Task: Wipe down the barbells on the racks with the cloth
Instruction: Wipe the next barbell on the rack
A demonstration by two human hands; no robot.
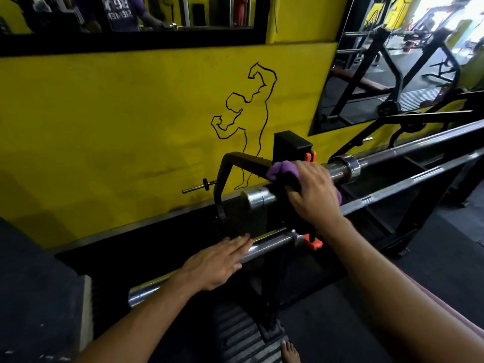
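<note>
The right hand (pixel 313 195) curls round a purple cloth (pixel 281 171), apparently pressing it on the upper barbell (pixel 343 167), while the left hand (pixel 220 263) rests flat-fingered on the lower barbell (pixel 269 244)

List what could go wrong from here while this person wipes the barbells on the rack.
1. The left hand rests flat on the lowest barbell; the bar might roll under it.
2. The right hand holding the purple cloth works close to the orange clip; cloth or fingers could snag.
3. A bare foot is below the rack; a slipping bar could strike it.
</note>
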